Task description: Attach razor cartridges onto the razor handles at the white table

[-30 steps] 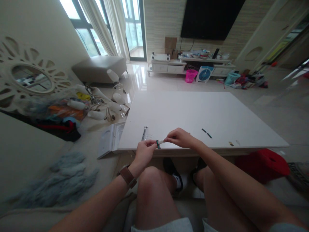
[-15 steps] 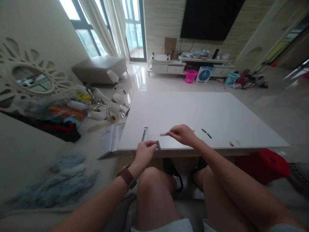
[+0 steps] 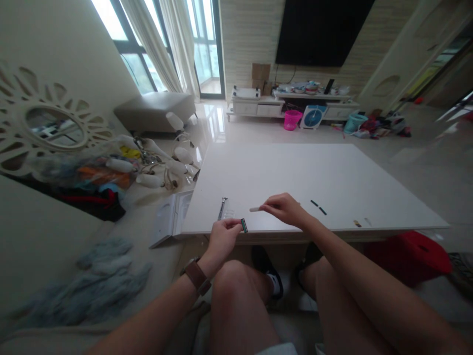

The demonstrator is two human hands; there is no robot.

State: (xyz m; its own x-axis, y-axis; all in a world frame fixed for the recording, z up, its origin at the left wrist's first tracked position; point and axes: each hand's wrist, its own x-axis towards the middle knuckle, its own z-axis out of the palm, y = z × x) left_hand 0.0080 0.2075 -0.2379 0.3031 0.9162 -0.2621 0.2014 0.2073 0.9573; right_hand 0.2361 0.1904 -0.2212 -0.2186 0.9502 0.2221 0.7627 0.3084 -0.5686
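My left hand [image 3: 224,237] is closed at the near edge of the table, its thumb and fingertips pinching a small green circuit board [image 3: 244,225]. To its right and slightly farther in, my right hand [image 3: 284,209] is closed on a pale flat stick [image 3: 254,209]. The stick's free end points left and stays apart from the board. Just beyond my left hand lie a slim metal tool [image 3: 222,209] and a clear plastic piece [image 3: 229,213]. Two dark green strips [image 3: 318,207] rest on the white table [image 3: 281,167] right of my right hand.
A small yellowish-dark piece [image 3: 357,223] and a clear piece [image 3: 367,221] lie near the table's front right. Beside that corner stands a red stool-like object [image 3: 410,256]. Left of the table are an open white box [image 3: 164,219] and lamp parts [image 3: 177,162] on the floor.
The whole view has shifted slightly, with the scene a little lower in the picture. Both hands keep their holds, and the stick appears slightly farther right.
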